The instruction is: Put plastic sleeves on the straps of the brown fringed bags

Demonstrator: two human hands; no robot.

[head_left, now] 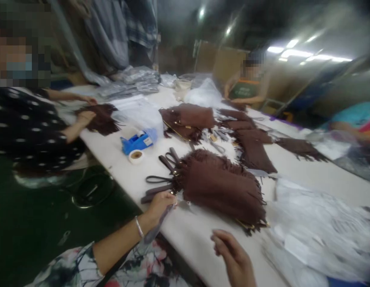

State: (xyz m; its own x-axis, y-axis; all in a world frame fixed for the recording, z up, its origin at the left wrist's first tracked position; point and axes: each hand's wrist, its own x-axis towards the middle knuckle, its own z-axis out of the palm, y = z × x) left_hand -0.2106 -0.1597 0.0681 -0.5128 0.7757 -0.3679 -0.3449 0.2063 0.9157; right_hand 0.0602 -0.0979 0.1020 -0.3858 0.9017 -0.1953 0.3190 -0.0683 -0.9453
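Observation:
My left hand is closed in a pinch at the table edge. A grey-brown strap hangs down from its fingers, with a small shiny bit at the fingertips. Just beyond it lies a stack of brown fringed pouches, with several looped wrist straps sticking out at its left end. Low in the view, my right hand is held over the near table edge, fingers loosely bent and apart, with nothing visible in them. It touches no pouch.
A blue tape dispenser and a tape roll stand left on the white table. More brown pouches lie behind. Clear plastic bags spread at right. A co-worker's hands handle a brown fringed piece at left.

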